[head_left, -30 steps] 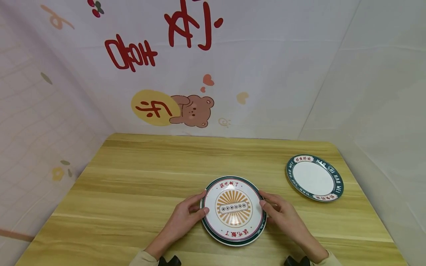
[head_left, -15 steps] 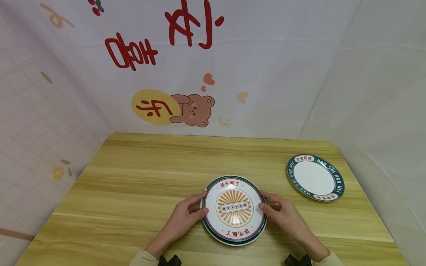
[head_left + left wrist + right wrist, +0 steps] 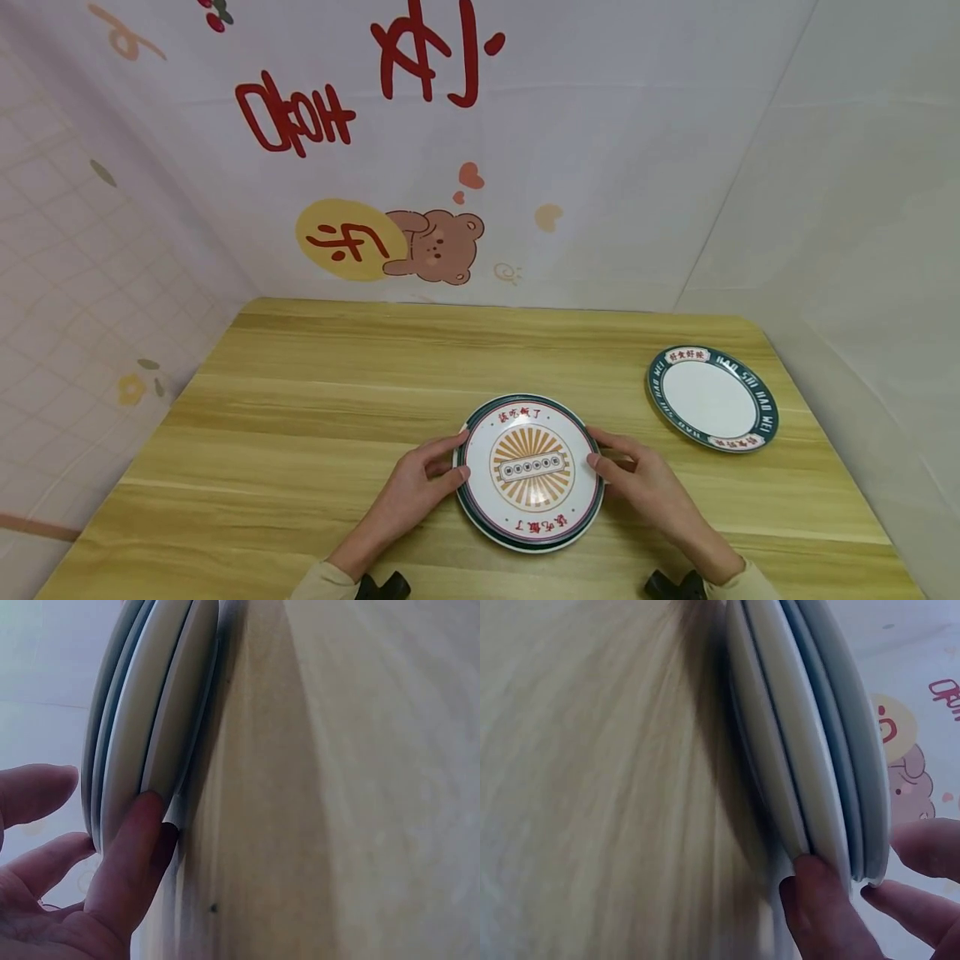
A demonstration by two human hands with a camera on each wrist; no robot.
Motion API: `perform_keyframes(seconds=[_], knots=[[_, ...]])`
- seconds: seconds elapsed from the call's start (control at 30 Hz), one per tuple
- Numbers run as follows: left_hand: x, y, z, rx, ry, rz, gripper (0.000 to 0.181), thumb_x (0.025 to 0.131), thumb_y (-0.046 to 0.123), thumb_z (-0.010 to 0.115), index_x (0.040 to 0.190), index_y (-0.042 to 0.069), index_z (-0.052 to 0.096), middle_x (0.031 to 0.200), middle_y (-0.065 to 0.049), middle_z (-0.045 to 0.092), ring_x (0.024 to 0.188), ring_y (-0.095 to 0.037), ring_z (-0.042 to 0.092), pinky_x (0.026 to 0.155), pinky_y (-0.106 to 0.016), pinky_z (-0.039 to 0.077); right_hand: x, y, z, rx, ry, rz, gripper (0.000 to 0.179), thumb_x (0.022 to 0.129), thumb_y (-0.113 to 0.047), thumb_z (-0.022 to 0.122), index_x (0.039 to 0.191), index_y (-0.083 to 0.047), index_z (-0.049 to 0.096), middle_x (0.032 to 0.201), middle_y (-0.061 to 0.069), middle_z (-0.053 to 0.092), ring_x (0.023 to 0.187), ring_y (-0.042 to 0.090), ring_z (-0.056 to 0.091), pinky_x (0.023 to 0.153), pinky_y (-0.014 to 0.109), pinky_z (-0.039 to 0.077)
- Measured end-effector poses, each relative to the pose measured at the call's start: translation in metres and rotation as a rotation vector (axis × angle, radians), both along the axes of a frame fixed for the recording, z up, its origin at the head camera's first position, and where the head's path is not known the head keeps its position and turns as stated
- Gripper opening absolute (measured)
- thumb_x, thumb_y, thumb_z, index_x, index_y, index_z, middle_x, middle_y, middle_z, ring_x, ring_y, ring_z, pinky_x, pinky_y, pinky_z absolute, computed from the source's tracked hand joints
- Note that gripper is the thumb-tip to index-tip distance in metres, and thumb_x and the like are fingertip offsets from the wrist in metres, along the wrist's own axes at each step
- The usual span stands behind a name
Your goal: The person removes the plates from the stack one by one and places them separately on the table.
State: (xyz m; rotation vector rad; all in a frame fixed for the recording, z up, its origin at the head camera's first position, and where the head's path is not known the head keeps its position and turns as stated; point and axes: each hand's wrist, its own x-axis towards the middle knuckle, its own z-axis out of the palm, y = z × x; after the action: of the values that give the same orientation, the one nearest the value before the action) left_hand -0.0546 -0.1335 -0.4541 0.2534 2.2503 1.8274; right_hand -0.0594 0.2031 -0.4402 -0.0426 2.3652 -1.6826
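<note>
A stack of several round plates [image 3: 532,450] stands near the front of the table, its edges one above another in the left wrist view. The top plate is white with a dark green rim, orange rays in the middle and red characters. My left hand [image 3: 412,487] holds the stack's left side, thumb over the top rim and other fingers along the edges. Opposite it, my right hand [image 3: 648,492] grips the right side in the same way. In the right wrist view, fingers [image 3: 829,907] lie against the lower plates' rims [image 3: 810,780]. The undersides of the plates are hidden.
One more plate [image 3: 708,400], white with a green lettered rim, lies at the right on the wooden table [image 3: 315,392]. Behind the table hangs a white cloth [image 3: 615,158] printed with a bear and red characters. Pale cloth also borders both sides.
</note>
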Motion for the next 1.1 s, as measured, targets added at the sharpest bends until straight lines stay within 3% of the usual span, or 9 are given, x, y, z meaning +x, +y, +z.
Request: perform_keyframes(seconds=[0.1, 0.23, 0.33, 0.47, 0.73, 0.9, 1.1], knots=[[-0.0017, 0.0011, 0.0006, -0.01, 0.007, -0.001, 0.049, 0.097, 0.014, 0.072, 0.143, 0.0, 0.06, 0.15, -0.027, 0.049, 0.115, -0.033, 0.068, 0.088, -0.021, 0.054, -0.002, 0.0032, -0.0007, 0.016, 0.019, 0.017, 0.047, 0.1, -0.017, 0.069, 0.144, -0.002, 0.06, 0.144, 0.025, 0.056, 0.111, 0.032, 0.068, 0.076, 0.031, 0.062], [-0.0022, 0.0016, 0.0008, 0.003, 0.007, -0.012, 0.049, 0.098, 0.013, 0.072, 0.143, -0.001, 0.06, 0.15, -0.027, 0.049, 0.115, -0.033, 0.069, 0.088, -0.022, 0.055, -0.0042, 0.0065, -0.001, 0.056, 0.03, 0.025, 0.046, 0.1, -0.017, 0.07, 0.143, -0.004, 0.061, 0.121, 0.021, 0.064, 0.098, 0.024, 0.068, 0.075, 0.03, 0.062], [-0.0024, 0.0016, 0.0003, 0.021, -0.001, -0.015, 0.049, 0.097, 0.011, 0.072, 0.143, -0.002, 0.059, 0.15, -0.027, 0.049, 0.115, -0.034, 0.068, 0.087, -0.022, 0.055, -0.0053, 0.0072, -0.0001, 0.086, 0.028, 0.03, 0.047, 0.099, -0.018, 0.071, 0.143, -0.006, 0.062, 0.105, 0.014, 0.062, 0.088, 0.021, 0.066, 0.073, 0.031, 0.062], [-0.003, 0.001, -0.0017, 0.052, -0.029, -0.012, 0.05, 0.097, 0.008, 0.072, 0.143, -0.002, 0.059, 0.151, -0.026, 0.049, 0.117, -0.035, 0.068, 0.086, -0.021, 0.056, -0.0062, 0.0061, 0.0016, 0.07, 0.048, 0.058, 0.049, 0.099, -0.016, 0.072, 0.145, -0.003, 0.06, 0.096, 0.011, 0.061, 0.08, 0.018, 0.065, 0.069, 0.033, 0.063], [-0.0014, -0.0015, -0.003, 0.089, -0.062, -0.026, 0.051, 0.098, 0.008, 0.07, 0.145, -0.004, 0.055, 0.15, -0.027, 0.05, 0.115, -0.033, 0.069, 0.084, -0.021, 0.056, -0.0051, 0.0049, 0.0023, 0.026, 0.038, 0.068, 0.05, 0.099, -0.014, 0.071, 0.145, 0.0, 0.058, 0.096, 0.012, 0.06, 0.081, 0.018, 0.067, 0.069, 0.034, 0.063], [-0.0005, -0.0022, -0.0018, 0.084, -0.082, -0.037, 0.047, 0.1, 0.006, 0.067, 0.144, -0.006, 0.055, 0.137, -0.028, 0.06, 0.106, -0.026, 0.071, 0.082, -0.024, 0.059, -0.0046, 0.007, 0.0005, 0.035, 0.032, 0.077, 0.051, 0.099, -0.016, 0.071, 0.145, 0.0, 0.057, 0.094, 0.011, 0.062, 0.08, 0.019, 0.067, 0.069, 0.033, 0.063], [-0.0019, -0.0005, 0.0, 0.138, -0.113, -0.045, 0.042, 0.103, -0.001, 0.054, 0.145, -0.009, 0.053, 0.146, -0.034, 0.05, 0.108, -0.024, 0.069, 0.084, -0.033, 0.061, -0.0059, 0.0088, 0.0017, 0.058, 0.028, 0.072, 0.052, 0.098, -0.018, 0.072, 0.145, -0.001, 0.058, 0.094, 0.01, 0.063, 0.079, 0.017, 0.066, 0.068, 0.031, 0.061]])
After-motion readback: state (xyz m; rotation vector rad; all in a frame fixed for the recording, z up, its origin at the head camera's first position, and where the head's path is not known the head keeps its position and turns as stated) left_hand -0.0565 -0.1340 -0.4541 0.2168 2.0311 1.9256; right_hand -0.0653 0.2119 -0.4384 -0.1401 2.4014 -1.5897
